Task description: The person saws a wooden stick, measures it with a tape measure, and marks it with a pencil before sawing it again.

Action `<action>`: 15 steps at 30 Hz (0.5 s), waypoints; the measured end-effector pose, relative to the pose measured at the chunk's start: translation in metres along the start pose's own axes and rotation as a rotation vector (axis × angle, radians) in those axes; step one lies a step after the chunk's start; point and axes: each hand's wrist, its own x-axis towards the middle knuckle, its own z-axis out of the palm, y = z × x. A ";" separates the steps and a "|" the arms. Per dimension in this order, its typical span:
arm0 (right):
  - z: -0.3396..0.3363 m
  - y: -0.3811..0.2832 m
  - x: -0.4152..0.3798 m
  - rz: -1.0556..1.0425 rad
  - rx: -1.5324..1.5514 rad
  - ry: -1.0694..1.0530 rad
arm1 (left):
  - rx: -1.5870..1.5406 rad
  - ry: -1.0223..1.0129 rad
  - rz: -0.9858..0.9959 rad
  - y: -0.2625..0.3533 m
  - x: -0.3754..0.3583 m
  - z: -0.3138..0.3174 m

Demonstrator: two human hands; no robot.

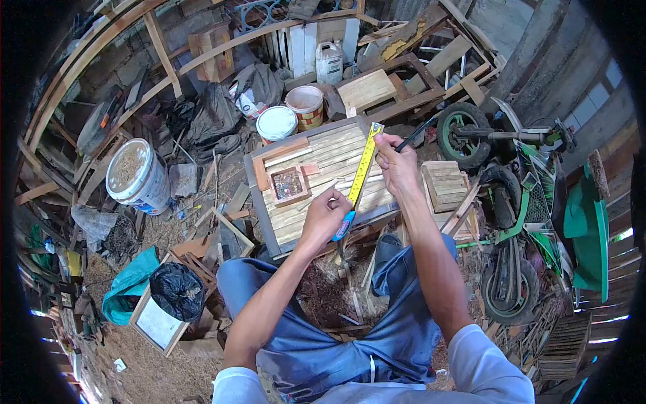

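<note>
A tape measure [364, 165] with a yellow blade is drawn out at a slant between my two hands. My left hand [326, 217] is closed on the blade's lower end, just by its blue case [344, 226]. At the upper end, my right hand [400, 164] pinches near the blade's metal tip. A dark, thin pen or pencil [415, 135] also sticks out from the right hand's fingers. Below both hands lies a slatted wooden panel [296, 227] with a dark frame. On it rest a small wooden box [289, 199] with small bits inside and loose wood strips.
A white bucket [147, 195] of sawdust stands left. Two paint pails [277, 124] sit beyond the panel. A green motorbike [515, 232] stands right, beside a small slatted wooden piece [445, 185]. Scrap wood and a black bag [176, 291] lie on the littered ground.
</note>
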 end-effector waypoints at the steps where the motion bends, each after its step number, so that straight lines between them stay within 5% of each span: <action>1: 0.001 0.000 0.000 -0.003 -0.004 0.008 | 0.044 0.000 -0.022 0.001 0.000 -0.001; 15: -0.001 -0.003 -0.001 0.017 -0.039 -0.014 | -0.049 0.026 -0.028 -0.002 0.001 -0.002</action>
